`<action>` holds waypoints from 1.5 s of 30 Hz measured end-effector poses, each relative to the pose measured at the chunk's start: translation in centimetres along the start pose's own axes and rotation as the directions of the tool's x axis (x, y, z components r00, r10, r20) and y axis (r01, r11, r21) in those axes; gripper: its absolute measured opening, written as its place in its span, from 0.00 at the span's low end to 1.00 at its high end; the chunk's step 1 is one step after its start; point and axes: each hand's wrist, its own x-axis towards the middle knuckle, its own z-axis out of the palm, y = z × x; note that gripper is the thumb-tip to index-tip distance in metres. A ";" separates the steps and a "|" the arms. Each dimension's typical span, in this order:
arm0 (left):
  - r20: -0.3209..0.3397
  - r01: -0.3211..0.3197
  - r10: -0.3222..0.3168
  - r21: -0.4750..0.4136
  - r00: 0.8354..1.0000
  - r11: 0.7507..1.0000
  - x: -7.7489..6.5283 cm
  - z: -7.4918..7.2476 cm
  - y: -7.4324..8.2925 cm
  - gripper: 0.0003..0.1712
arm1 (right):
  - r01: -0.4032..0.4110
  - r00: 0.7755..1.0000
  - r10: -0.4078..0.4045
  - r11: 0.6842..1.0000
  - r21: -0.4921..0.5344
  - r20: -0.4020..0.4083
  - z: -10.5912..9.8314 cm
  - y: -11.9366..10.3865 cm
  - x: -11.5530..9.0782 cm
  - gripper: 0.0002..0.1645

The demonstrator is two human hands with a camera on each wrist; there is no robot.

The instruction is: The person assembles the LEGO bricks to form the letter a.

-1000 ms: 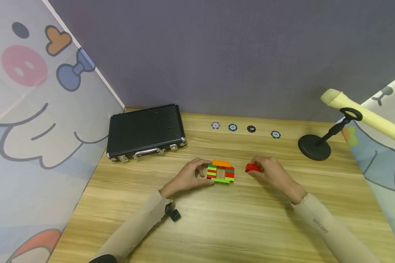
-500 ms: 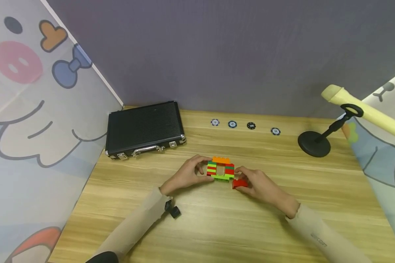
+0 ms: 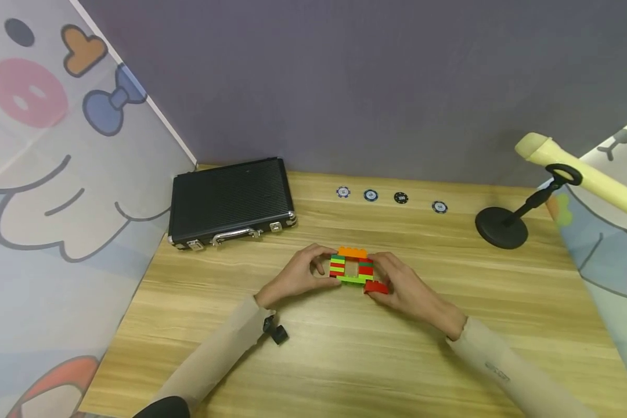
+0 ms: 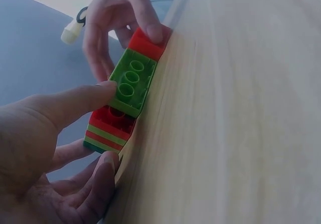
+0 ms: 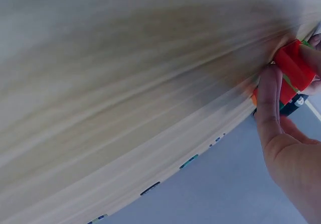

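Note:
A small frame of toy building bricks [image 3: 337, 266] lies on the table, with a square opening in its middle. Its sides stack red, lime and green; an orange brick [image 3: 352, 252] forms the far side. My left hand [image 3: 299, 275] grips the frame's left end between thumb and fingers. In my right hand [image 3: 413, 293], thumb and fingers pinch a red brick [image 3: 377, 287] at the frame's near right corner. The left wrist view shows a green brick [image 4: 135, 76] with hollow tubes facing the camera, and the red brick [image 4: 148, 43] right at its end.
A black ribbed case [image 3: 230, 200] lies at the back left. Several poker chips [image 3: 371, 195] form a row near the back wall. At the right stands a black-based holder [image 3: 501, 227] with a pale yellow microphone [image 3: 580, 168].
My right hand has brought the red brick leftward and nearer, from apart on the right to the frame's near right corner. My left hand keeps its grip on the frame.

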 end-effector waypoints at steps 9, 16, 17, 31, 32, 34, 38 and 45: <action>-0.020 -0.001 0.001 -0.018 1.000 1.000 0.1 0.0 0.2 0.39 | -0.060 0.997 0.059 0.998 0.012 0.043 -0.2 0.0 1.1 0.47; -0.035 -0.020 0.019 -0.014 0.999 1.000 0.0 0.1 -0.3 0.39 | -0.043 0.997 0.042 0.999 0.012 0.059 -0.4 0.1 1.5 0.47; -0.032 -0.018 0.018 -0.017 0.999 1.000 0.0 0.1 -0.3 0.39 | -0.040 0.997 0.039 0.999 0.011 0.061 -0.4 0.2 1.5 0.48; -0.034 0.009 -0.009 -0.021 0.999 1.000 0.0 0.1 -0.2 0.38 | 0.002 0.997 -0.002 1.000 0.008 0.072 -0.5 0.5 1.7 0.46; -0.035 0.007 -0.008 -0.022 0.999 1.000 0.0 0.1 -0.2 0.39 | 0.004 0.998 -0.004 1.000 0.002 0.070 -0.5 0.5 1.7 0.46; -0.037 0.005 -0.005 -0.020 0.999 1.000 0.0 0.1 -0.3 0.39 | 0.007 0.998 -0.007 1.000 -0.011 0.061 -0.4 0.6 1.7 0.46; -0.037 -0.002 0.001 -0.024 0.999 1.000 0.0 0.0 -0.4 0.39 | 0.018 0.999 -0.016 0.999 -0.046 0.040 -0.3 0.6 1.7 0.45; -0.031 -0.016 0.015 -0.028 0.999 0.999 0.1 -0.4 -0.1 0.40 | 0.023 1.000 -0.023 1.000 -0.002 0.019 0.0 0.8 2.0 0.43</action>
